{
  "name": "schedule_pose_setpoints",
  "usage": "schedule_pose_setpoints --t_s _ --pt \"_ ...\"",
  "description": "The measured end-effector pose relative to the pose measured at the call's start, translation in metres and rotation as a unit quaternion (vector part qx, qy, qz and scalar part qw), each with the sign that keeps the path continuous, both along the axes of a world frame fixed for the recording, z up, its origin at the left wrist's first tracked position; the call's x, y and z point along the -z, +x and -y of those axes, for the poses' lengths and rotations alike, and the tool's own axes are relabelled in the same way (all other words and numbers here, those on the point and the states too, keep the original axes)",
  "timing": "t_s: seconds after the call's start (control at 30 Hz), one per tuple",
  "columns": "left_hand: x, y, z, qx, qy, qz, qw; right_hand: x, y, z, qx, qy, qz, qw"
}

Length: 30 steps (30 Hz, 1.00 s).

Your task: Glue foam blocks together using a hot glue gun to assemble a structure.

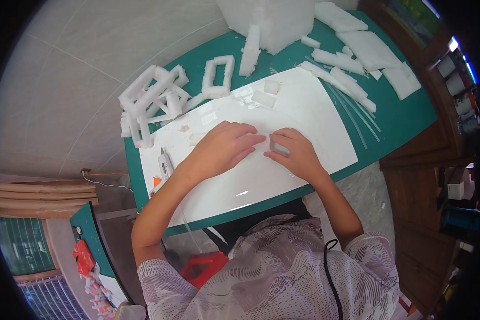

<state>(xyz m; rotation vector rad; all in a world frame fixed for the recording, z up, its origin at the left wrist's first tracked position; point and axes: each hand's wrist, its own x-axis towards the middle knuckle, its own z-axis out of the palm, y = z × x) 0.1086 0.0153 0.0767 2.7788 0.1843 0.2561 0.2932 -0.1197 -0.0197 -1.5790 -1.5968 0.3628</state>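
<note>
The right hand [298, 154] grasps one small foam block [279, 150] between thumb and fingers, near the middle of the worktop [410, 114], probably pinched by its sides for steadiness. The left hand [224, 146] has its fingers bent just beside it; whether they grip anything I cannot tell. One white sheet [314, 173] lies beneath, perhaps to shield the surface, with two foam pieces [264, 99] toward the far edge. One glue gun [166, 162] rests by the left edge, likely for easy reach; at least two clear sticks [359, 135] lie toward the right edge. Foam frames [156, 95], too overlapped to count, crowd the far left corner
</note>
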Motion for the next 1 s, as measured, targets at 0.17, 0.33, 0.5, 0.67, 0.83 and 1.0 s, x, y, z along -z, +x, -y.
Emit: schedule_pose_setpoints --t_s 0.17,0.33,0.5,0.67,0.83,1.0 --pt "0.009 -0.003 0.003 -0.011 -0.007 -0.021 1.000 -0.002 -0.001 -0.001 -0.005 -0.007 -0.004 1.000" --pt "0.016 -0.004 0.005 -0.012 -0.001 0.005 1.000 -0.002 0.000 -0.001 -0.005 -0.017 -0.007 1.000" --pt "0.010 0.000 0.010 -0.029 0.023 -0.035 0.999 -0.005 -0.001 -0.001 -0.006 -0.024 -0.020 0.999" --pt "0.020 -0.003 0.013 -0.004 0.111 -0.041 0.993 -0.007 -0.002 -0.001 -0.011 -0.025 -0.018 0.999" --pt "0.017 0.001 0.018 0.016 0.155 -0.049 0.987 0.000 0.002 -0.001 -0.004 0.000 -0.007 1.000" --pt "0.018 -0.006 0.018 -0.002 0.200 -0.037 0.979 0.003 -0.002 -0.004 -0.009 0.016 -0.009 1.000"
